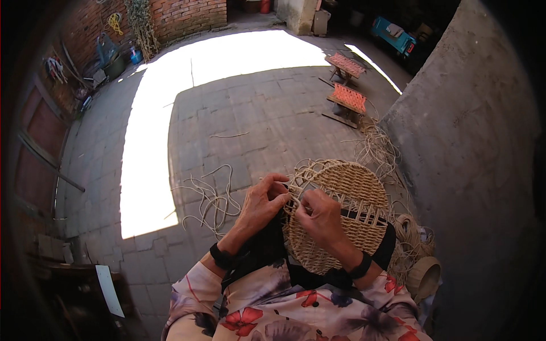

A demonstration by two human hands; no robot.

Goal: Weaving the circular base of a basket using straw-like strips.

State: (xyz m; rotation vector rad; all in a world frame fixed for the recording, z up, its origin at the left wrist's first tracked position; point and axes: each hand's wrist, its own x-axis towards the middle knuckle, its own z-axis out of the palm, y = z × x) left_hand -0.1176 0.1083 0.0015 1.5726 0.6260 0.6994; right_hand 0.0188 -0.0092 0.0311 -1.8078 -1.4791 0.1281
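Observation:
A round woven basket piece (352, 181) of tan cord rests on my lap, with a band of open lattice across its middle. At its left edge my left hand (263, 203) pinches the rim and a pale cord between thumb and fingers. My right hand (320, 215) is closed just beside it, over the weave, and a small grey edge shows by its fingers. What exactly the right fingers hold is hidden. Loose cord ends (304, 168) stick out along the far left rim.
Loose cord (213, 199) lies on the paving to the left. More cord (412, 238) is heaped at the right beside a small tan roll (424, 278). Two folding stools (348, 98) with red woven seats stand ahead, near a grey wall (466, 142).

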